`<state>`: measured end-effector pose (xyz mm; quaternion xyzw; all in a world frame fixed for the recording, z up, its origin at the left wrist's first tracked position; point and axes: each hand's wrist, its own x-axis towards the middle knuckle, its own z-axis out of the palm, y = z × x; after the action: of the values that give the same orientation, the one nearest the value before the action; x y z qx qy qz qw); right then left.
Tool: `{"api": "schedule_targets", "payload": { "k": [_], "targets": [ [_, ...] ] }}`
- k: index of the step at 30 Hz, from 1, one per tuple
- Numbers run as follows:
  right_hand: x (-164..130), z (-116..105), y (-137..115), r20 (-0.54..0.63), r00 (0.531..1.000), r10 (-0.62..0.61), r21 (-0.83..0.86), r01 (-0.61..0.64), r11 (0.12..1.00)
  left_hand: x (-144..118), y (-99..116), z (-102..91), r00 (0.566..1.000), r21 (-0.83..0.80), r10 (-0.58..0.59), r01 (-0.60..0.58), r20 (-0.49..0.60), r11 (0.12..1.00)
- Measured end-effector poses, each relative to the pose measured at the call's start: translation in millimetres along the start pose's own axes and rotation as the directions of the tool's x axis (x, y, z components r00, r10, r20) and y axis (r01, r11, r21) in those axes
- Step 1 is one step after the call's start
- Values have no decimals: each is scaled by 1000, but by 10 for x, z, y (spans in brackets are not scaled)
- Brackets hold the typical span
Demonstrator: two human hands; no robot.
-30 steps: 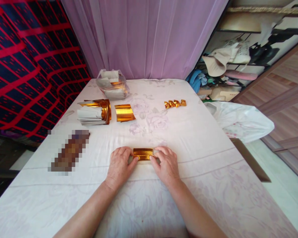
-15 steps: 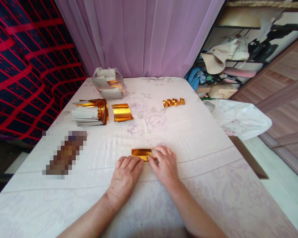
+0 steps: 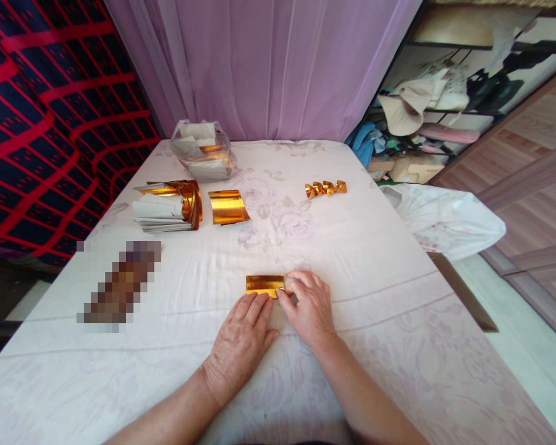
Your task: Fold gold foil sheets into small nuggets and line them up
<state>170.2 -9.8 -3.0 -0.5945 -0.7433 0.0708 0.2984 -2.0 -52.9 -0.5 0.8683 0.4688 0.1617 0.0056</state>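
A small folded gold foil paper (image 3: pixel 264 284) lies flat on the white flowered cloth (image 3: pixel 352 259) in front of me. My right hand (image 3: pixel 308 309) pinches its right end with thumb and forefinger. My left hand (image 3: pixel 241 340) lies flat just below the paper, fingertips touching its near edge, holding nothing.
At the back left lie a stack of white-and-gold sheets (image 3: pixel 167 207), one loose gold sheet (image 3: pixel 228 207) and a clear bag of sheets (image 3: pixel 202 151). Several folded gold pieces (image 3: pixel 325 188) sit in a row at the back right. A blurred-out object (image 3: pixel 119 283) lies at the left.
My left hand has let go of the paper's left end and slid down to lie flat below it. My right hand stays on the right end.
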Motion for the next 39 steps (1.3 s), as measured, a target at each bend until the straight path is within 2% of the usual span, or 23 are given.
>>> {"api": "schedule_targets", "payload": {
  "k": [14, 35, 39],
  "targets": [
    [-4, -1, -5, 4, 1000, 6, -24, -6, 1000, 16, 13, -17, 1000, 55, 17, -17, 1, 998],
    [-7, 9, -1, 0, 1000, 26, -13, -26, 1000, 4, -7, 23, 1000, -60, -17, 18, 14, 998],
    [-11, 14, 7, -8, 1000, 24, -8, -24, 1000, 11, 4, 14, 1000, -35, -10, 10, 8, 999]
  ]
}}
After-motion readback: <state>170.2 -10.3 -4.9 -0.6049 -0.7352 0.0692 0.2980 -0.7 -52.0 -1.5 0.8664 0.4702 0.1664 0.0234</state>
